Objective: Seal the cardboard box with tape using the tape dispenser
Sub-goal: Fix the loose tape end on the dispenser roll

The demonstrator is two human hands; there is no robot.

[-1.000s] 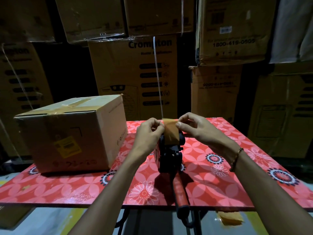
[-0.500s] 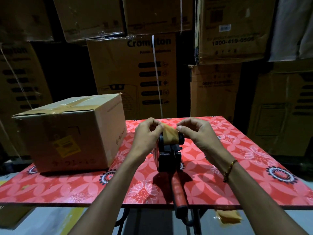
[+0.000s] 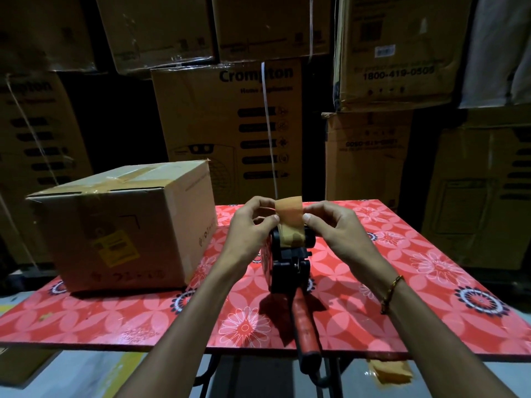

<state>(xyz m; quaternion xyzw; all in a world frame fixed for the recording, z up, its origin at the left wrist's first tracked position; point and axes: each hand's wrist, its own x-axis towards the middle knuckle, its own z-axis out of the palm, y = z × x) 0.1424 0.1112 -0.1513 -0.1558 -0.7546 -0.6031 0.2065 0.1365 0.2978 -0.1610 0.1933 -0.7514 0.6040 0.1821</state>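
A red counter (image 3: 402,271) with a white and dark flower pattern stands in a dim storeroom, and stacked cartons (image 3: 227,124) (some printed "Crompton") fill the wall beyond both hands. A scrap of brown tape lies on the floor (image 3: 393,372) below the right forearm.

The left hand (image 3: 250,228) is curled nearly closed, thumb and fingers pinching the left edge of the tape (image 3: 288,215). The right hand (image 3: 333,228) is curled the same way, pinching the right edge, so the brown strip stands upright between the two hands. A thin bracelet (image 3: 391,293) sits on the right wrist.

The dispenser (image 3: 290,262) rests on the counter directly under and between the hands, its black frame just below the thumbs; the tape runs down into it. Its red handle (image 3: 306,326) points back toward the person, between the forearms, past the counter's near edge.

The box (image 3: 123,228) sits on the counter to the left of the left hand, apart from it, with tape already across its top flaps.
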